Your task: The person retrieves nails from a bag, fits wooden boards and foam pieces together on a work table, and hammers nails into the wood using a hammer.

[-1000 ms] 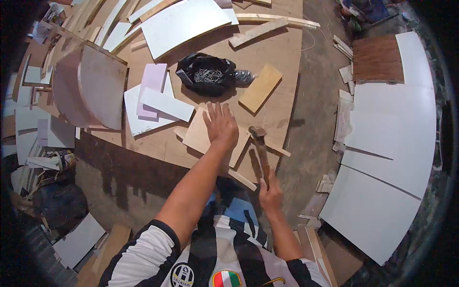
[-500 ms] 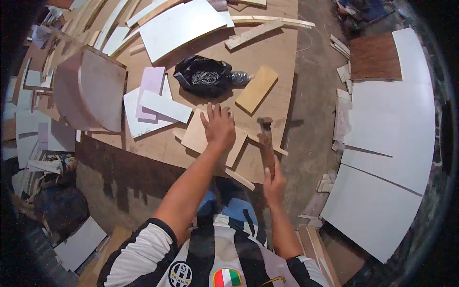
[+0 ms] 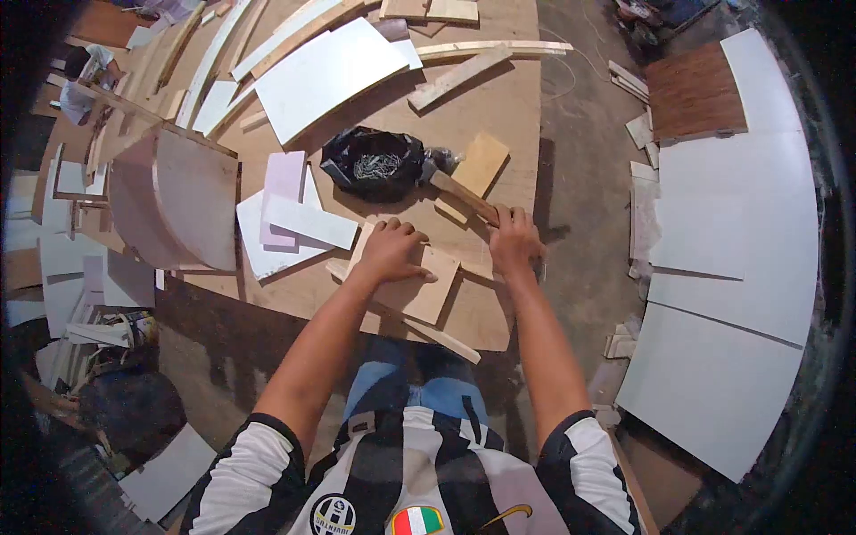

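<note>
My right hand (image 3: 515,241) is closed around the wooden handle of a hammer (image 3: 467,196). The hammer points up and left, its head beside a black plastic bag (image 3: 370,141) that holds a pile of nails (image 3: 378,167). My left hand (image 3: 392,253) rests on a light wooden board (image 3: 437,290) near the table's front edge, fingers stretched over it and thumb out to the right. Thin wooden strips (image 3: 450,341) stick out from around and beneath the board. Behind the hammer lies a yellowish wooden block (image 3: 486,165), partly covered by the handle.
White and pale pink panels (image 3: 312,221) overlap left of the board. A curved wooden piece (image 3: 183,196) stands at the table's left. A large white panel (image 3: 330,76) and wood strips (image 3: 464,76) lie farther back. White sheets (image 3: 713,357) lie right. Another person (image 3: 87,85) is far left.
My right hand has moved up and forward with the hammer, which now tilts left toward the nail bag. My left hand has slid slightly down and left on the board, thumb now outward.
</note>
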`<act>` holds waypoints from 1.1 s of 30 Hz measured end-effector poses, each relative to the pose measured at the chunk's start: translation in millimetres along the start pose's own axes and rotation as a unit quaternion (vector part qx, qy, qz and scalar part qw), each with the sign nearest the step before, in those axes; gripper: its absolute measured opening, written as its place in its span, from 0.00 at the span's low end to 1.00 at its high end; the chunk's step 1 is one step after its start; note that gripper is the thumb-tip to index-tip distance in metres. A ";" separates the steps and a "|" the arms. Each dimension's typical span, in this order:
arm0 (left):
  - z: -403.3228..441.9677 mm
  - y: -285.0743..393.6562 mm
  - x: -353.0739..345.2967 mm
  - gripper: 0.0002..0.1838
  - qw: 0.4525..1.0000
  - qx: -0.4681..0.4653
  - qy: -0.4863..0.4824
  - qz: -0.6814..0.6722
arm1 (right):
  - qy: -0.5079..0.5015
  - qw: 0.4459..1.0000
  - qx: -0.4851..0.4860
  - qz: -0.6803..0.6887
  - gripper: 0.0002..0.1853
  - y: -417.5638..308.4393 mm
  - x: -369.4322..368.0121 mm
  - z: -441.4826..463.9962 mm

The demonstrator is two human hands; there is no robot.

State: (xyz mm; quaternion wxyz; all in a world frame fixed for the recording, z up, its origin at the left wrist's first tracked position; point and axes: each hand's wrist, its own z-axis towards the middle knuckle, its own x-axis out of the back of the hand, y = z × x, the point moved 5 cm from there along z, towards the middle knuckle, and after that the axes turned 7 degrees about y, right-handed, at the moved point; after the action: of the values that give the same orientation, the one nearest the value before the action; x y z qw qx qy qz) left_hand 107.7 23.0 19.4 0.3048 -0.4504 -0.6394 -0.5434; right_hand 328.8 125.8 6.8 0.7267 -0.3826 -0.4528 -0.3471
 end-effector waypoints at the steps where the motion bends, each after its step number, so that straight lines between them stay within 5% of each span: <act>1: 3.0 -0.6 2.4 0.43 1.000 0.000 0.000 0.002 | 0.040 0.999 0.010 0.001 0.24 -8.8 8.0 1.8; 3: 8.7 1.4 -0.4 0.43 0.998 -0.019 -0.037 0.054 | 0.081 0.997 0.018 -0.001 0.24 -18.8 19.5 -7.2; 5: 12.7 -0.9 -4.2 0.43 0.997 -0.023 -0.046 0.054 | -0.033 0.986 0.055 0.152 0.24 -28.6 17.6 -35.4; 11: 15.4 -8.9 -15.4 0.43 0.998 -0.032 -0.043 0.032 | -0.208 0.971 0.022 0.113 0.18 -15.9 -14.1 -79.7; 22: 25.9 -0.2 52.8 0.39 0.988 -0.018 -0.153 0.027 | -0.069 0.985 0.018 0.157 0.17 -41.1 35.0 -35.9; 24: 20.5 4.7 71.5 0.36 0.994 -0.062 -0.077 0.040 | -0.009 0.985 0.030 0.172 0.16 -47.7 57.6 -21.5; 26: 5.8 13.3 90.4 0.33 0.995 -0.075 -0.030 0.052 | -0.127 0.968 0.007 0.215 0.24 -54.4 73.0 -12.6; 30: -22.5 23.7 110.3 0.25 0.983 -0.108 0.110 0.096 | -0.308 0.918 -0.035 0.247 0.24 -73.2 79.9 -5.8; 33: -44.2 26.0 118.2 0.25 0.989 -0.075 0.107 0.073 | -0.319 0.923 -0.041 0.213 0.22 -89.8 89.0 -5.3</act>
State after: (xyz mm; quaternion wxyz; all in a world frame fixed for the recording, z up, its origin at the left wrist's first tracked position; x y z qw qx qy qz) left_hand 78.6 9.2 144.1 0.3752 -0.4567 -0.5259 -0.6116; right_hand 285.5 65.2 109.1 0.5847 -0.5897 -0.5537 -0.0618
